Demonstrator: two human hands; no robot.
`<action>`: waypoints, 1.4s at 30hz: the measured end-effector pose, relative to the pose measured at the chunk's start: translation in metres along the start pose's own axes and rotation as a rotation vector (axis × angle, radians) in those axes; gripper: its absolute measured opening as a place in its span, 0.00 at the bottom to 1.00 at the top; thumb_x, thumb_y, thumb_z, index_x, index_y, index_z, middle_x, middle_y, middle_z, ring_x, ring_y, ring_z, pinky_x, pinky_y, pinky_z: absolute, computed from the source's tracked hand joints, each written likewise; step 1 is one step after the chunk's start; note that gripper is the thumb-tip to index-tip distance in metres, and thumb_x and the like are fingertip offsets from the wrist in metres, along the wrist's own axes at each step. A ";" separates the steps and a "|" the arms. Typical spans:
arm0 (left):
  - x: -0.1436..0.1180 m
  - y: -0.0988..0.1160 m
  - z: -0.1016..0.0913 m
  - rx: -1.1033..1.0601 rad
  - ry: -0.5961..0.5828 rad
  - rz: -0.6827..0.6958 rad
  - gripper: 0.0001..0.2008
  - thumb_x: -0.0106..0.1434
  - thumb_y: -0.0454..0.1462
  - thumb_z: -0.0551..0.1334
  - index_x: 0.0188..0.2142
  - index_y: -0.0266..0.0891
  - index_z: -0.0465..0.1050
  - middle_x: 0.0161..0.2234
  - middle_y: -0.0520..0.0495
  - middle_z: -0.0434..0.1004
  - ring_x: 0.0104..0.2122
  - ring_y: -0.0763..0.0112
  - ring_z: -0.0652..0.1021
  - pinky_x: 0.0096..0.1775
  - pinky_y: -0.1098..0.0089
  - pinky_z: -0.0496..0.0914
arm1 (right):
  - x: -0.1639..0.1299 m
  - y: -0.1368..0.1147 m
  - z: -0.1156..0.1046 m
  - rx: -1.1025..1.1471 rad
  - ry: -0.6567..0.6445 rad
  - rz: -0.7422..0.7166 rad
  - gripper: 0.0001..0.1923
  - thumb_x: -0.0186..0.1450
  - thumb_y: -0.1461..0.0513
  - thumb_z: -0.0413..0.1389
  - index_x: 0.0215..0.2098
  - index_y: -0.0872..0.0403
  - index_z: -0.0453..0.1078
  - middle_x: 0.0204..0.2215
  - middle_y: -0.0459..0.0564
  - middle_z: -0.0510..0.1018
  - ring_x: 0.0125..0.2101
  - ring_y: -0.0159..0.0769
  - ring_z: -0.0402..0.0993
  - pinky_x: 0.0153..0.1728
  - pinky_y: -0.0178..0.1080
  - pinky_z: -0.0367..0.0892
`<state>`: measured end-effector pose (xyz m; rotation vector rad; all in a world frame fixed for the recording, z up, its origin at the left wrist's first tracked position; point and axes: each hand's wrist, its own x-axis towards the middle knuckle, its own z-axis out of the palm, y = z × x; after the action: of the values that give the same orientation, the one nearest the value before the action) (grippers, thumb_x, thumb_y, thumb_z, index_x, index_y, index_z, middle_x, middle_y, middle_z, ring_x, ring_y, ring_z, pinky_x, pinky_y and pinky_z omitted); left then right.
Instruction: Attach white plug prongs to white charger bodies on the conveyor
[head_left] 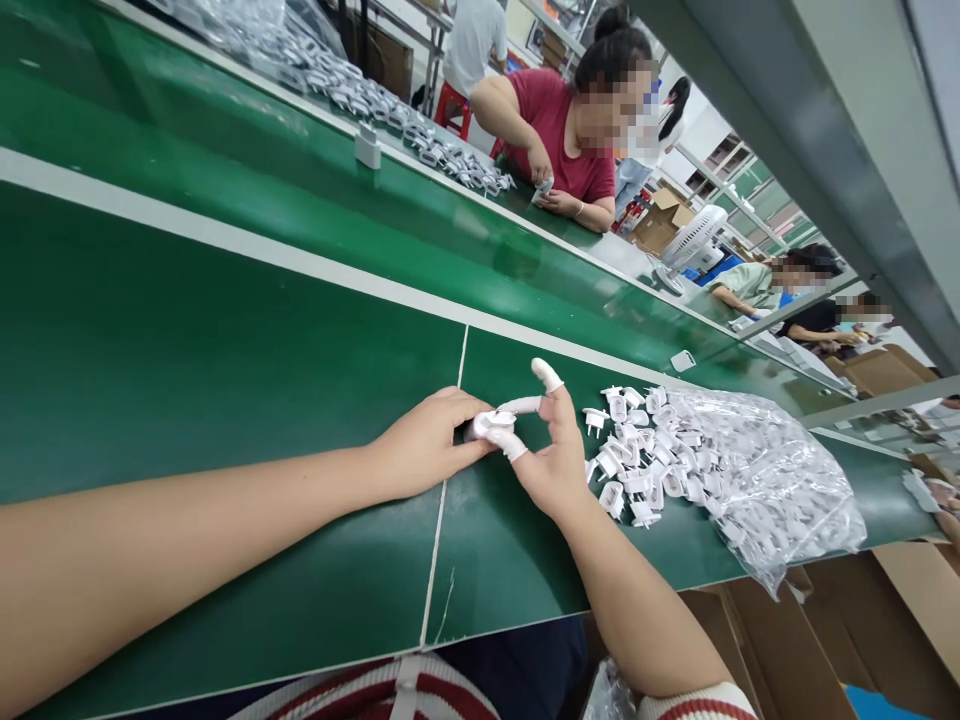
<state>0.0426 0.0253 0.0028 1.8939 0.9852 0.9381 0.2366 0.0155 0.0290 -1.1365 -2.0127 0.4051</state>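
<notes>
**Both hands on one white part at the bench seam**

Head view. The left hand [424, 440] and right hand [551, 465] meet over the green bench [225, 350], just at the seam between two panels. Between them sits a small white part [491, 423], clamped by the left fingertips and the right thumb and forefinger, which wear white finger cots. The right middle finger stands up, clear of the part. How the part's faces are turned cannot be told; fingers hide most of it.

Just right of the right hand lies a pile [637, 450] of like white parts, spilling from a clear bag [772, 480]. Cartons [825, 640] stand below the bench edge.

Judgement: good handling here calls for pressure through the cotted tips only, the part kept low over the bench so a slip costs nothing, and the elbow kept off the pile.

Across the belt, a person in a red top [559, 130] handles another part beside a further row of parts [390, 110].
</notes>
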 end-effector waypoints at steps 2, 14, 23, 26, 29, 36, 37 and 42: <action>-0.001 0.002 -0.001 -0.035 0.011 -0.042 0.14 0.66 0.47 0.61 0.43 0.42 0.77 0.42 0.46 0.81 0.44 0.55 0.77 0.46 0.57 0.71 | 0.001 0.003 -0.001 0.154 -0.077 0.061 0.40 0.64 0.58 0.68 0.69 0.47 0.57 0.50 0.54 0.80 0.50 0.43 0.78 0.59 0.54 0.69; -0.014 0.004 -0.003 -0.358 -0.069 -0.014 0.18 0.73 0.47 0.57 0.58 0.43 0.66 0.49 0.43 0.75 0.47 0.57 0.76 0.49 0.58 0.72 | 0.003 -0.003 -0.011 0.262 -0.031 -0.035 0.15 0.66 0.56 0.66 0.51 0.47 0.77 0.46 0.52 0.80 0.46 0.40 0.80 0.49 0.47 0.77; -0.029 0.022 -0.006 -0.390 -0.071 0.112 0.15 0.77 0.44 0.51 0.60 0.47 0.64 0.50 0.45 0.71 0.47 0.61 0.72 0.51 0.61 0.70 | -0.008 -0.023 -0.015 -0.018 0.160 -0.353 0.18 0.68 0.62 0.64 0.56 0.45 0.75 0.48 0.53 0.81 0.45 0.41 0.82 0.44 0.45 0.81; -0.032 0.027 -0.006 -0.358 -0.069 0.170 0.16 0.76 0.43 0.51 0.60 0.46 0.63 0.51 0.43 0.71 0.47 0.59 0.73 0.51 0.59 0.71 | -0.012 -0.029 -0.015 -0.083 0.207 -0.415 0.20 0.68 0.64 0.63 0.58 0.45 0.74 0.47 0.53 0.82 0.42 0.40 0.83 0.38 0.42 0.82; -0.034 0.031 -0.005 -0.362 -0.073 0.224 0.17 0.75 0.43 0.53 0.60 0.47 0.64 0.54 0.41 0.70 0.49 0.57 0.73 0.51 0.58 0.72 | -0.015 -0.033 -0.015 -0.114 0.248 -0.470 0.23 0.68 0.64 0.63 0.60 0.44 0.73 0.46 0.53 0.83 0.40 0.41 0.83 0.36 0.43 0.83; -0.037 0.035 -0.006 -0.395 -0.083 0.250 0.17 0.76 0.44 0.52 0.60 0.47 0.64 0.55 0.41 0.69 0.52 0.56 0.72 0.52 0.58 0.71 | -0.022 -0.028 -0.008 -0.123 0.297 -0.521 0.24 0.70 0.63 0.61 0.64 0.44 0.70 0.44 0.54 0.84 0.40 0.43 0.83 0.36 0.46 0.84; -0.037 0.035 -0.006 -0.406 -0.084 0.248 0.17 0.76 0.44 0.51 0.60 0.47 0.64 0.55 0.41 0.69 0.52 0.56 0.72 0.52 0.58 0.71 | -0.022 -0.026 -0.007 -0.116 0.306 -0.526 0.25 0.69 0.63 0.62 0.64 0.45 0.70 0.44 0.54 0.84 0.40 0.43 0.83 0.36 0.47 0.84; -0.037 0.035 -0.004 -0.440 -0.085 0.237 0.16 0.76 0.44 0.52 0.60 0.48 0.65 0.56 0.42 0.69 0.52 0.57 0.72 0.53 0.59 0.71 | -0.021 -0.026 -0.007 -0.131 0.313 -0.543 0.26 0.69 0.65 0.62 0.64 0.43 0.70 0.43 0.53 0.85 0.40 0.43 0.83 0.35 0.47 0.83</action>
<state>0.0333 -0.0188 0.0259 1.6756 0.4593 1.0985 0.2329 -0.0165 0.0393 -0.6330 -1.9819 -0.1738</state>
